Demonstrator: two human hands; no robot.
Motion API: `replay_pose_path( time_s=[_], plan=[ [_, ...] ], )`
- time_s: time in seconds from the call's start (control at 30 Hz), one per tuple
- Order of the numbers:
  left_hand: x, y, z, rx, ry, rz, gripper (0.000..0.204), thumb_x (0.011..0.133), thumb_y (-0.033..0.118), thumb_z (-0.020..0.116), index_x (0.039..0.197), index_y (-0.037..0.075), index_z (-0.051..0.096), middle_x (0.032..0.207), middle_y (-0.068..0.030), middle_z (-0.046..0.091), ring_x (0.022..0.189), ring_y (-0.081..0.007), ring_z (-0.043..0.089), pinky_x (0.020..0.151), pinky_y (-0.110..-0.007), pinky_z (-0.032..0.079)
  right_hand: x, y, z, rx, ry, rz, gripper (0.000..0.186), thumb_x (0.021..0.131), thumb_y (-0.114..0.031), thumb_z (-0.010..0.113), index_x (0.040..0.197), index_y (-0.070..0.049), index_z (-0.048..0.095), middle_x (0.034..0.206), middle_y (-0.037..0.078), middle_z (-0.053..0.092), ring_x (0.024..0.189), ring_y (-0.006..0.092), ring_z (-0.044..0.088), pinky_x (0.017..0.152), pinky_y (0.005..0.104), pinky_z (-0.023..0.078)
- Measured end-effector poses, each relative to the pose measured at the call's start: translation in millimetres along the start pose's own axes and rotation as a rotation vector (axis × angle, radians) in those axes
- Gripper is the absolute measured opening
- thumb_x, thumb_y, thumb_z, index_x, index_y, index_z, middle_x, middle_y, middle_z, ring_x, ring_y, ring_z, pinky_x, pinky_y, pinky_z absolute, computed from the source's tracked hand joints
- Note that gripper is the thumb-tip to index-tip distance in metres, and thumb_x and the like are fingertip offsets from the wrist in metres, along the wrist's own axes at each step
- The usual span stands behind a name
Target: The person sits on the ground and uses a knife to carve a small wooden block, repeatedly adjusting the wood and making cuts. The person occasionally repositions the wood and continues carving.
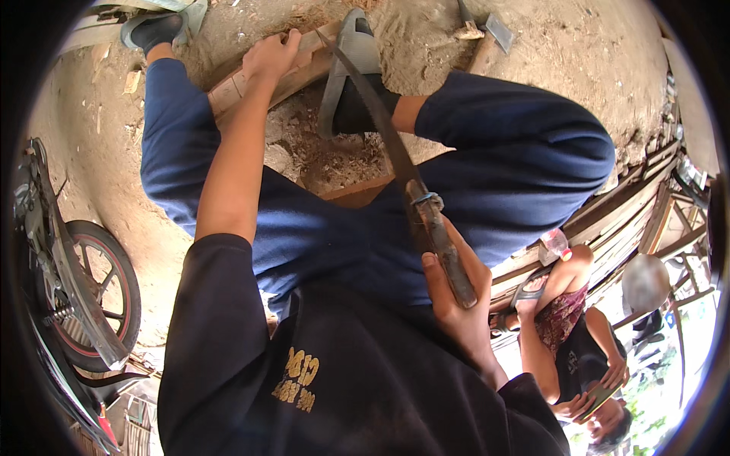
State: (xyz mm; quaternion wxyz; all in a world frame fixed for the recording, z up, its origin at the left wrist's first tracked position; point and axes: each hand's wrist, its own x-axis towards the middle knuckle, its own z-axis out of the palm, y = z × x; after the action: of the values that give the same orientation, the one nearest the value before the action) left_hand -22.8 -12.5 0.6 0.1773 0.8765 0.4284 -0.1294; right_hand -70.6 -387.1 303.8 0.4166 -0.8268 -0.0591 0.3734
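My right hand is wrapped round the worn handle of a hand saw. The long, dark, slightly curved blade slants up and left, narrowing to a tip close to a wooden board. Whether the teeth touch the wood cannot be made out. My left hand grips the board from above, its fingers partly hidden. Crosswise marks show on the pale wood. My right foot, in a grey sandal, bears on the board's right end.
A hammer-like tool and a flat grey metal piece lie on the dirt ahead. My left sandal is at far left. Left stands a motorcycle. On slatted wood at right, a person sits beside a clear bottle.
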Motion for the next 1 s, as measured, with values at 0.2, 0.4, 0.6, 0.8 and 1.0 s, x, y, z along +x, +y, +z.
replay_pose_path(
  time_s=[0.2,0.4,0.6,0.8,1.0],
  plan=[
    [0.5,-3.1,4.4,-0.011,0.011,0.008,0.072,0.092,0.065,0.032,0.131,0.015,0.067,0.121,-0.0194,0.069,0.113,-0.0366,0.065,0.099,-0.047,0.048,8.3,-0.5,-14.8,0.031,-0.057,-0.006,0.050,0.093,-0.004,0.065,0.140,0.006,0.050,0.101,0.015,0.073,0.082,0.0103,0.065,0.075,0.0248,0.051],
    [3.1,-3.0,2.5,0.009,-0.003,0.021,0.069,0.092,0.065,0.032,0.132,0.020,0.066,0.123,-0.0184,0.068,0.115,-0.0358,0.064,0.099,-0.047,0.048,18.9,17.2,-4.2,0.013,-0.032,-0.150,0.050,0.093,-0.004,0.065,0.138,0.008,0.050,0.099,0.016,0.073,0.085,0.0107,0.067,0.073,0.0249,0.051],
    [44.0,-14.3,-3.1,0.032,-0.077,0.007,0.071,0.093,0.063,0.028,0.132,0.017,0.066,0.124,-0.0202,0.067,0.117,-0.0393,0.062,0.101,-0.049,0.046,72.7,17.2,32.0,0.093,-0.029,-0.225,0.048,0.093,-0.003,0.066,0.137,0.010,0.051,0.085,0.018,0.070,0.076,0.0075,0.064,0.067,0.0235,0.050],
    [46.7,-27.4,0.7,-0.093,-0.023,0.058,0.070,0.095,0.061,0.027,0.127,0.012,0.066,0.127,-0.0262,0.063,0.120,-0.0445,0.058,0.103,-0.051,0.042,98.4,8.1,20.1,0.056,-0.060,-0.192,0.048,0.093,-0.005,0.066,0.137,0.009,0.052,0.085,0.016,0.070,0.074,0.0070,0.061,0.068,0.0236,0.050],
    [24.4,-16.6,6.0,-0.279,0.273,0.250,0.071,0.090,0.067,0.052,0.128,0.009,0.064,0.117,-0.0215,0.067,0.112,-0.0410,0.063,0.103,-0.047,0.045,100.8,-1.0,2.6,0.015,-0.059,-0.095,0.050,0.092,-0.005,0.067,0.138,0.006,0.053,0.084,0.010,0.071,0.072,0.0049,0.061,0.066,0.0198,0.047]
  ],
)
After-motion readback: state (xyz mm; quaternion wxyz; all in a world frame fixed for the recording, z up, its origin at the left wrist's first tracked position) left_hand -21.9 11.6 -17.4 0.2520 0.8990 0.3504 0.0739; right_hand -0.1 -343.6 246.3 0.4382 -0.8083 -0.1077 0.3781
